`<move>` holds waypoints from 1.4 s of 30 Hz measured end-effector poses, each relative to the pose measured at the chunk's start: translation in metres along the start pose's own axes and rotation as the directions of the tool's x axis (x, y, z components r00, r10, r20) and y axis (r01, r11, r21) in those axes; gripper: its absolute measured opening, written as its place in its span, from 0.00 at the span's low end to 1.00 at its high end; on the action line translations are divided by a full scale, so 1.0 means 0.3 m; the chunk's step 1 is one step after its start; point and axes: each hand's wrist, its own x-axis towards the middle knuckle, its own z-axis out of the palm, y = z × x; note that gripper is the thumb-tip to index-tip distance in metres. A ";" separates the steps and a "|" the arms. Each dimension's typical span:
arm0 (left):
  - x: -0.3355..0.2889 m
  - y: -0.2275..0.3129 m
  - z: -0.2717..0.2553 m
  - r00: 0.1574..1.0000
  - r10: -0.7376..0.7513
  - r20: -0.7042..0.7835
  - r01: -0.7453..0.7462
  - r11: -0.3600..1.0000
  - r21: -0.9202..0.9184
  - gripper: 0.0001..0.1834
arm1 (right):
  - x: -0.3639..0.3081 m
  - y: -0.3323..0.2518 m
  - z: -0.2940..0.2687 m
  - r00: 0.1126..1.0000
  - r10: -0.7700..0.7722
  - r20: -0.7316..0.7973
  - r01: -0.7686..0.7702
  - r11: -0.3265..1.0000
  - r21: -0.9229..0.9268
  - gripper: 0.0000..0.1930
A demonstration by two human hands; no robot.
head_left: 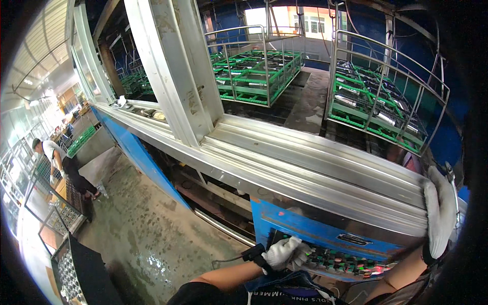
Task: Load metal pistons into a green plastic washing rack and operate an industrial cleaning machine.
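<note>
Well off to the left of both hands, a co-worker (65, 168) in dark trousers bends at a rack, with wet floor (147, 218) between; footing there looks slippery, so any step that way is best taken slowly. Beyond the ledge (305, 157), ahead of the left hand (283, 252), hangs a metal basket (239, 94) with green rods.

The left hand, in a pale glove, is low in front of the body, just at the near end of the buttons (351, 263), which run off to its right along the blue front. Its fingers look bent, but I cannot tell whether they close on anything or touch a button. With rows this crowded, one extended fingertip would serve better than a bunched glove, eyes on the chosen button.

Ahead of the gap between the hands is a second basket (376, 131), on the far side of the ledge. The right hand (441, 213), gloved too, is at the ledge's right end, beside a thin metal rod (454, 185). I cannot tell if it grips the rod or just rests; keeping its fingers off the frame's grooves seems wise.
</note>
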 end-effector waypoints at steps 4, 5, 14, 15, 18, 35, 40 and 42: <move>-0.049 0.066 0.054 0.987 0.045 -0.154 -0.015 0.981 0.194 0.31 | 0.002 0.016 0.014 1.000 0.014 0.009 -0.014 1.000 0.014 0.18; -0.048 0.064 0.041 0.991 0.060 -0.118 -0.043 0.989 0.145 0.31 | 0.006 0.008 0.019 1.000 0.011 0.012 -0.011 1.000 0.017 0.18; -0.005 0.064 -0.046 0.997 -0.063 -0.051 0.060 0.996 -0.061 0.30 | 0.032 -0.028 0.085 1.000 -0.002 0.013 0.001 1.000 0.011 0.18; -0.002 0.056 -0.048 0.999 -0.032 -0.039 0.030 0.998 -0.062 0.30 | 0.033 -0.029 0.088 1.000 0.019 0.017 -0.019 0.999 0.028 0.18; 0.005 0.049 -0.053 0.998 0.034 -0.043 -0.032 0.998 0.062 0.28 | 0.031 -0.024 0.091 0.999 0.035 0.015 -0.035 0.999 0.015 0.18; 0.007 0.060 -0.061 0.999 -0.018 -0.037 0.020 0.999 0.044 0.38 | 0.037 -0.057 0.085 0.998 0.043 0.042 -0.043 0.999 -0.009 0.21; 0.005 0.059 -0.057 0.998 -0.032 -0.046 0.033 0.999 0.011 0.35 | 0.034 -0.047 0.084 0.999 0.024 0.037 -0.024 1.000 -0.021 0.21; 0.001 0.073 -0.045 0.996 -0.067 -0.058 0.067 0.998 0.005 0.34 | 0.032 -0.021 0.086 1.000 0.009 0.020 -0.008 0.999 -0.044 0.21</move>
